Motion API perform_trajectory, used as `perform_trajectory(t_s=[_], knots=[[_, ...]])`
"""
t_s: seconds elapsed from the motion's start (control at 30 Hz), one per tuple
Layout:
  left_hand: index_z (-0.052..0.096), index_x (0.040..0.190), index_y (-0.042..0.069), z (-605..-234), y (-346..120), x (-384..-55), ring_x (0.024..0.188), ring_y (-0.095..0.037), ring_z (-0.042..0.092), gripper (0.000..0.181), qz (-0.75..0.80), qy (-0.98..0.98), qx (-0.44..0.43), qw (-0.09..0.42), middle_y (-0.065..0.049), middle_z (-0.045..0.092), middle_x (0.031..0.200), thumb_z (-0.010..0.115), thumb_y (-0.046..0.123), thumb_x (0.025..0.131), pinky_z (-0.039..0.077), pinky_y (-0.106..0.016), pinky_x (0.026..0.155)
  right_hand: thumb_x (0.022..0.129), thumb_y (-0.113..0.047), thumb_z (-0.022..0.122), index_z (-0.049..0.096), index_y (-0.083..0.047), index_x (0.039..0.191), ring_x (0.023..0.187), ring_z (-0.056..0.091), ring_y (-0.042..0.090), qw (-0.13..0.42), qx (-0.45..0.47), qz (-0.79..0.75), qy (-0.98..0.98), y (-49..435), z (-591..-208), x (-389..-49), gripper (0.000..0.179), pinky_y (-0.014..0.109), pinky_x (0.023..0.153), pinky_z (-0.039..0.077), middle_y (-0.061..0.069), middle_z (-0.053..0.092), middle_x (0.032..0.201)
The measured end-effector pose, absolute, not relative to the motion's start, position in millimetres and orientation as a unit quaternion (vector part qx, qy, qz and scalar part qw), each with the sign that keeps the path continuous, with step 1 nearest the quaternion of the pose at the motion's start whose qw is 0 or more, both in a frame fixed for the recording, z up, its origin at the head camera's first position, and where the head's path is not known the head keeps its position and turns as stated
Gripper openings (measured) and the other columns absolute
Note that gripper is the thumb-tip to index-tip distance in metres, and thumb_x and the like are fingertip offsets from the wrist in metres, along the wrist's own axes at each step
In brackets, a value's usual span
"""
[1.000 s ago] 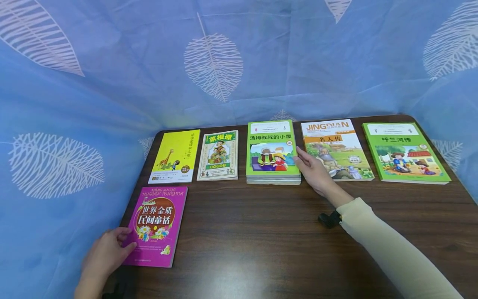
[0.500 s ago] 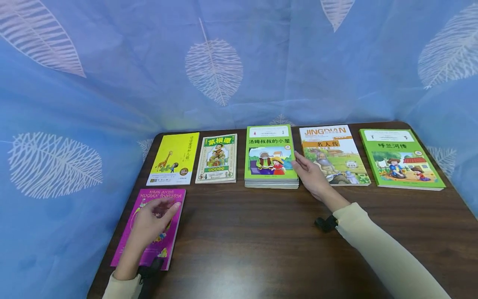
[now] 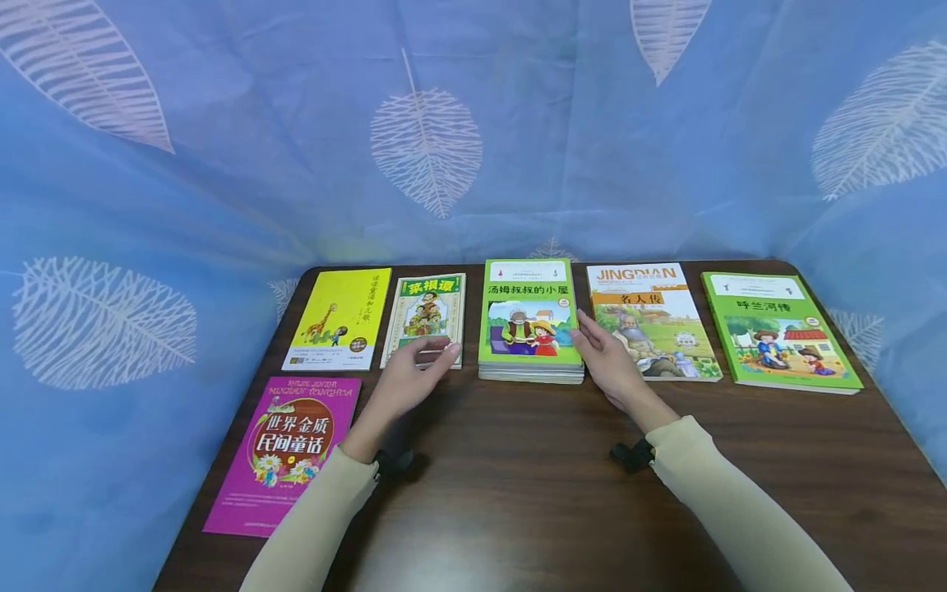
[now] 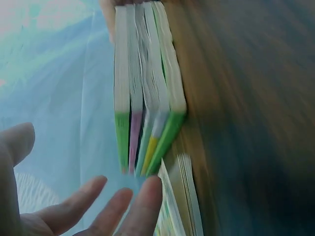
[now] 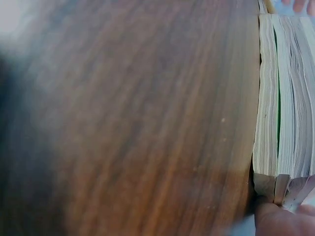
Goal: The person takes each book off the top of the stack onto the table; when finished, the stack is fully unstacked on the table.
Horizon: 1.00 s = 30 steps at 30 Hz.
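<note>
In the head view a stack of several books [image 3: 533, 330], topped by a green one, lies near the back middle of the table. My right hand [image 3: 612, 368] rests against the stack's right side; its fingertips [image 5: 278, 219] also show there in the right wrist view. My left hand [image 3: 405, 380] hovers in front of a small cream-and-green book [image 3: 429, 306], covering part of its lower edge. It holds nothing, and its spread fingers [image 4: 147, 201] point toward the spines of the stack [image 4: 147, 73] in the left wrist view.
A yellow book [image 3: 344, 316] lies at the back left, with a magenta book [image 3: 274, 444] in front of it. Right of the stack lie a white-and-orange book [image 3: 654, 321] and a green book [image 3: 777, 329]. A blue leaf-print cloth [image 3: 518, 123] hangs behind the brown table [image 3: 533, 485].
My left hand has left the magenta book and moved right across it toward the stack. The right hand has stayed at the stack's right side. The head view has shifted slightly.
</note>
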<state>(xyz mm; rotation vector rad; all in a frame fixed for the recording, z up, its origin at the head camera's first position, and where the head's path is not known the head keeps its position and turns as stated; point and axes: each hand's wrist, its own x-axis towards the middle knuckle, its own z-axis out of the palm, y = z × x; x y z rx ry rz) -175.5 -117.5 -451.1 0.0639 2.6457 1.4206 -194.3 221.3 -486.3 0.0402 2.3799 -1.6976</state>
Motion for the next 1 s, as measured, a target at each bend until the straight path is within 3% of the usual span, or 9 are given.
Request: perform_trajectory(t_s=[0.13, 0.37, 0.53, 0.6, 0.77, 1.0], knots=[[0.061, 0.146, 0.012, -453, -94, -190, 0.134, -0.028, 0.065, 0.071, 0.471, 0.875, 0.036, 0.105, -0.007, 0.064, 0.147, 0.065, 0.063, 0.097, 0.057, -0.049, 0.106, 0.111, -0.048, 0.046, 0.016, -0.032, 0.169, 0.163, 0.023, 0.029, 0.100, 0.005, -0.589, 0.802, 220, -490, -192, 0.067, 0.051, 0.131, 0.026, 0.005, 0.020, 0.176], [0.050, 0.155, 0.006, -452, -65, -214, 0.141, -0.034, 0.057, 0.087, 0.431, 0.888, 0.058, 0.153, -0.016, 0.057, 0.154, 0.060, 0.070, 0.096, 0.049, -0.053, 0.115, 0.112, -0.046, 0.046, 0.021, -0.029, 0.168, 0.161, 0.029, 0.032, 0.096, 0.010, -0.592, 0.800, 220, -489, -193, 0.064, 0.049, 0.129, 0.030, 0.013, 0.026, 0.174], [0.059, 0.143, 0.005, -456, -55, -230, 0.113, -0.034, 0.068, 0.079, 0.427, 0.889, 0.053, 0.154, -0.017, 0.069, 0.129, 0.062, 0.068, 0.096, 0.058, -0.050, 0.093, 0.112, -0.047, 0.045, 0.021, -0.032, 0.168, 0.160, 0.031, 0.033, 0.100, 0.008, -0.591, 0.800, 220, -489, -193, 0.063, 0.050, 0.129, 0.031, 0.014, 0.028, 0.174], [0.058, 0.143, 0.003, -458, -52, -234, 0.112, -0.034, 0.068, 0.079, 0.417, 0.895, 0.049, 0.152, -0.018, 0.069, 0.129, 0.065, 0.066, 0.095, 0.058, -0.050, 0.092, 0.112, -0.047, 0.046, 0.022, -0.033, 0.168, 0.160, 0.031, 0.033, 0.102, 0.009, -0.593, 0.799, 219, -489, -193, 0.063, 0.050, 0.129, 0.031, 0.014, 0.028, 0.174], [0.048, 0.153, 0.000, -459, -47, -238, 0.134, -0.036, 0.060, 0.087, 0.381, 0.911, 0.039, 0.154, -0.020, 0.060, 0.147, 0.071, 0.060, 0.094, 0.053, -0.053, 0.109, 0.111, -0.049, 0.046, 0.023, -0.035, 0.167, 0.160, 0.031, 0.032, 0.105, 0.017, -0.588, 0.802, 219, -490, -192, 0.062, 0.049, 0.130, 0.030, 0.013, 0.027, 0.174], [0.055, 0.143, 0.003, -455, -44, -244, 0.114, -0.032, 0.065, 0.074, 0.382, 0.909, 0.029, 0.163, -0.016, 0.066, 0.130, 0.074, 0.055, 0.094, 0.057, -0.048, 0.094, 0.109, -0.054, 0.046, 0.023, -0.038, 0.166, 0.161, 0.029, 0.033, 0.102, 0.021, -0.578, 0.809, 220, -489, -193, 0.063, 0.051, 0.130, 0.028, 0.011, 0.026, 0.175]])
